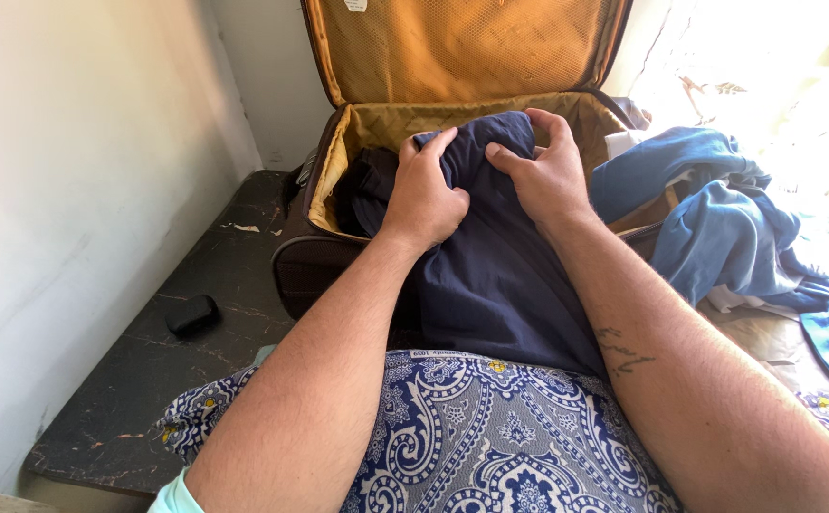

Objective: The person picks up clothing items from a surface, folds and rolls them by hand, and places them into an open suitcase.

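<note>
Both hands were clamped on the navy garment (490, 275), left hand (424, 195) & right hand (547, 171) w/ fingers curled into the fabric, half over the open suitcase (376, 123) rim. Imo keep folds flat, press evenly.

Both bare forearms are reaching up from the bottom edge toward the frame's centre. The left hand (424, 195) and right hand (545, 171) are pressing down side by side, fingers curled.
</note>
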